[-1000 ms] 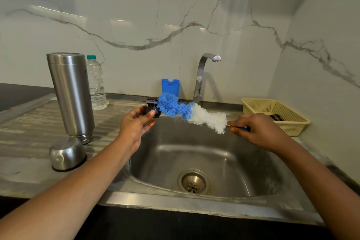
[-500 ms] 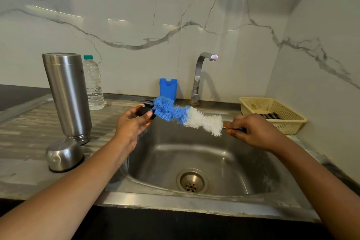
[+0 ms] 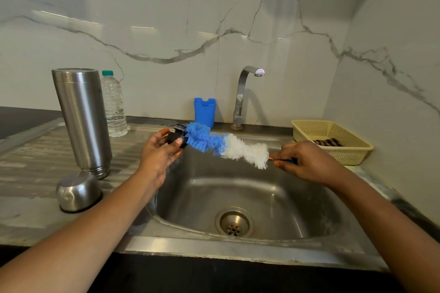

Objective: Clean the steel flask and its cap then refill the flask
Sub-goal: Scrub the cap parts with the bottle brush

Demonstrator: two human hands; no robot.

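We cannot tell whether the water bottle carries any writing, and the same goes for the other things here.

The steel flask stands on the ribbed drainboard to the left of the sink bowl. Its long axis is near upright, with its narrower ringed end down on the steel and its flat end up. The green-capped bottle stands just behind it, at the drainboard's back edge. The domed steel cap sits rim down just in front of the flask, towards the drainboard's front edge.

Our left hand grips a black stopper over the bowl's back left corner. The thumb and curled fingers close round it, and the palm is turned partly up. Our right hand pinches the handle of the bottle brush over the bowl's right side, with its fingers curled tight round the thin stem.

The brush's long axis slants from the right hand up and left to the stopper. Its white bristles are nearest the right hand, and its blue tip touches the stopper.

At the bowl's back edge stand a blue holder and the tap, whose spout points right. A pale yellow basket sits at the back right corner of the counter with a dark striped cloth in it.
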